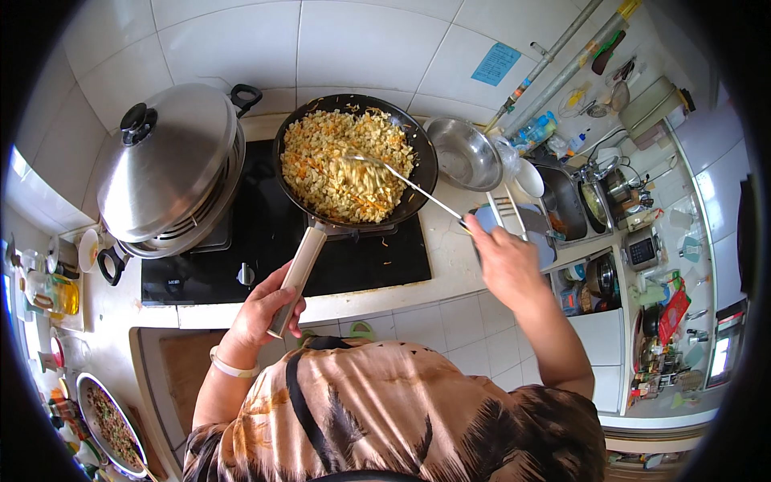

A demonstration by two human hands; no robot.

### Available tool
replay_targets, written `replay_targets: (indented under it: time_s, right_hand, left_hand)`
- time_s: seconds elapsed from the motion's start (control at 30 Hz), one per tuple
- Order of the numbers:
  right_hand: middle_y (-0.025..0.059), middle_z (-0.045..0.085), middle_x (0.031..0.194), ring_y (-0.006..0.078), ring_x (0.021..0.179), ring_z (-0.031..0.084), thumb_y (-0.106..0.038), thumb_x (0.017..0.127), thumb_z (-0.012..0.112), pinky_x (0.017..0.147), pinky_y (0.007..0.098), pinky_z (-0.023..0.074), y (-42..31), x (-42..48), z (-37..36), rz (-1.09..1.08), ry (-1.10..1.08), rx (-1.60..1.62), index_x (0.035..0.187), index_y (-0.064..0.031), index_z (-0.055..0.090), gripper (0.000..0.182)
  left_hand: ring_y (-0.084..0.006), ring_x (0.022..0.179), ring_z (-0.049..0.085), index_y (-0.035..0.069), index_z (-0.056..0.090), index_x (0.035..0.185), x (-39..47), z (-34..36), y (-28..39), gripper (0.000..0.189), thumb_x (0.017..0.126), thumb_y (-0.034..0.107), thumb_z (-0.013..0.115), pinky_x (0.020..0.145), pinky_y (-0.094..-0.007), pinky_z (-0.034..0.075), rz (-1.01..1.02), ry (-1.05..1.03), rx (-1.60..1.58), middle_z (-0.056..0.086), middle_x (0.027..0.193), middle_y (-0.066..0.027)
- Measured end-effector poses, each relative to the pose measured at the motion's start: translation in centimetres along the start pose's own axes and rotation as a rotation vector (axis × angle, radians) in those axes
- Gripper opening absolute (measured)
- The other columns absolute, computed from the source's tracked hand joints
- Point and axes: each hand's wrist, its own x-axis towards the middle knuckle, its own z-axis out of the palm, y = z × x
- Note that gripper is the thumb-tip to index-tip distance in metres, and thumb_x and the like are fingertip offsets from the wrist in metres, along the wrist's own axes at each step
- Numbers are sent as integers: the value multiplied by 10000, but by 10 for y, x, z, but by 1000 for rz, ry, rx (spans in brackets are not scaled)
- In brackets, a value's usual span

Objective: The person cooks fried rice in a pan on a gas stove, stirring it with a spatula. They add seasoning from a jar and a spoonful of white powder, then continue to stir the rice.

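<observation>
My left hand [274,304] is wrapped around the beige handle [299,274] of a black wok-style frying pan [426,165]. In the pan lies a heap of diced pale food with orange shreds [337,162]. My right hand [506,259] grips a long metal spatula or ladle [424,194], whose head is partly buried in the food near the middle of the pan. Some of the food around that head is blurred. The pan stands over the right side of a black glass gas hob [367,259], and a few orange shreds lie on the glass.
A large steel pot with a domed lid [174,156] covers the hob's left side. Right of the pan are a steel bowl [464,153], a white rack [509,208] and a sink [563,202]. A bowl of minced filling [111,425] sits at lower left, below an oil jug [63,295].
</observation>
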Motion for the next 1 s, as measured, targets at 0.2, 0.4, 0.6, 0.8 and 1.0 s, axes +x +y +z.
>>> replay_targets:
  time_s: [0.2,0.4,0.6,0.8,1.0]
  right_hand:
    - [88,568,791,273,654,605,-54,778,565,576,406,490,2,-4,6,-15,-35,23,1326,-159,497,563]
    - [108,613,784,312,664,612,-133,866,568,586,430,489,24,40,28,158,92,7,1295,-176,525,433]
    - [117,626,808,313,707,620,-115,849,573,635,432,501,32,78,64,214,135,46,1311,-156,501,469]
    - [125,595,841,300,726,626,-26,775,526,616,412,513,-35,52,50,-7,-58,-17,1381,-54,389,621]
    - [84,578,801,261,699,624,-39,779,531,551,395,495,-30,3,-20,-26,-28,-18,1328,-117,495,556]
  left_hand:
    - [-132,529,533,101,257,1465,0,2,1,575,925,139,453,502,-276,550,-8,-4,14,524,745,-80]
    - [-130,537,531,102,249,1466,0,-1,4,575,931,151,453,504,-275,551,-5,-32,38,521,751,-79]
    - [-131,556,525,99,237,1466,1,-3,0,568,945,179,449,512,-275,549,-2,-71,5,519,775,-80]
    - [-136,558,534,105,227,1472,1,-9,-4,570,955,181,455,508,-276,544,1,-91,-27,535,778,-85]
    - [-137,560,536,108,224,1474,-1,-7,0,570,952,165,446,510,-276,545,-5,-79,-8,537,776,-84]
